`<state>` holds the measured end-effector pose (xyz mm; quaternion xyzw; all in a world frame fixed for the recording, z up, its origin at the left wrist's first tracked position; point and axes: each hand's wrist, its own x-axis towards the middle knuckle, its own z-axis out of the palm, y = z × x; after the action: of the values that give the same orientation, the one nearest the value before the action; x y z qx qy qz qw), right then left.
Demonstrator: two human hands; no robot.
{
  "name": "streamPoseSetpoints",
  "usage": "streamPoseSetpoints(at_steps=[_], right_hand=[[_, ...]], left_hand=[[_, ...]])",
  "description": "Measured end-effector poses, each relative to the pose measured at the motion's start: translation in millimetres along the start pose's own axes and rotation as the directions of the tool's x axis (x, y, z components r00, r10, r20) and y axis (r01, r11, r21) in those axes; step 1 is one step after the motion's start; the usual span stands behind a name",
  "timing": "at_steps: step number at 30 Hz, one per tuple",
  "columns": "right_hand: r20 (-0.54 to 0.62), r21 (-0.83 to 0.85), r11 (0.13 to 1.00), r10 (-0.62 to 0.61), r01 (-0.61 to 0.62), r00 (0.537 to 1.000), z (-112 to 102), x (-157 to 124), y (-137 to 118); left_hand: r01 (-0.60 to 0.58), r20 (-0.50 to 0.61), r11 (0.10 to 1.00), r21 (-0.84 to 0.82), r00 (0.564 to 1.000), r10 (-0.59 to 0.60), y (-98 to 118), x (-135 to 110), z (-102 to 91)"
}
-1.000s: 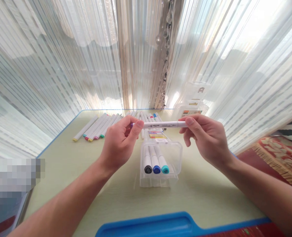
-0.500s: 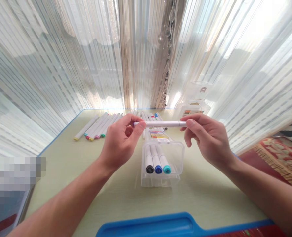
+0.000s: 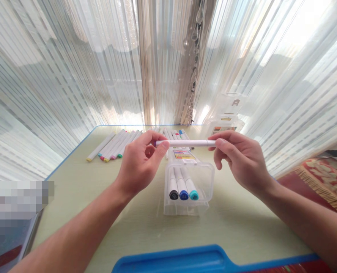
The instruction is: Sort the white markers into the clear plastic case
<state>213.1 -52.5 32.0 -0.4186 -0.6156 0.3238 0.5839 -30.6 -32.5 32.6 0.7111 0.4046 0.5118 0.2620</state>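
Sheer striped curtains [image 3: 108, 76] form the background to one pale green surface [image 3: 80, 189] with a blue edge. One moulded blue plastic trough [image 3: 171, 259] runs along the near side.

Held item, quantity one: slim white marker [image 3: 188, 143] with a purple left end. Position: raised clear of the surface, near level, spanning the gap between both hands.

Box, quantity one: open, clear plastic box [image 3: 208, 182], standing below and nearer than the held item. Contents, quantity three: white markers with black [image 3: 174, 194], blue [image 3: 183, 195] and turquoise [image 3: 194, 195] round ends, side by side, ends facing the viewer.

Loose white markers [image 3: 111, 146] lie in a slanted row at left; more lie behind the hands. Overlap prevents an exact count of either group.

Left hand [image 3: 141, 159]: forearm angled inward, thumb uppermost, fingers pinching the purple end. Right hand [image 3: 244, 159]: mirrored pose, thumb and index finger gripping the opposite end, remaining fingers curled beneath.
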Motion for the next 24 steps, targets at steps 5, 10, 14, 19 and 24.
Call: streamPoseSetpoints(at_steps=[5,10,14,19,24], right_hand=[[0.007,-0.004,1.000,0.013,-0.013,1.000,-0.6,-0.2,-1.0],[0.023,0.011,1.000,0.028,-0.028,0.999,-0.9,0.2,-0.4],[0.034,0.014,0.999,0.031,-0.032,0.999,-1.0,-0.8,-1.4],[0.046,0.009,0.999,0.031,-0.032,0.998,-1.1,-2.0,-1.8],[0.082,-0.029,0.999,0.031,-0.029,0.996,0.9,-2.9,-5.9]], left_hand=[[0.002,0.011,1.000,0.020,1.000,-0.002,1.0,0.7,-0.1],[0.009,0.019,1.000,0.022,1.000,-0.010,2.5,0.2,-0.6],[0.023,0.028,1.000,-0.003,0.999,-0.023,3.5,-0.6,-0.1],[0.015,0.028,1.000,0.014,0.999,-0.015,4.2,-0.7,-0.4],[-0.005,0.064,0.999,0.053,0.998,0.002,2.3,-2.8,-0.7]])
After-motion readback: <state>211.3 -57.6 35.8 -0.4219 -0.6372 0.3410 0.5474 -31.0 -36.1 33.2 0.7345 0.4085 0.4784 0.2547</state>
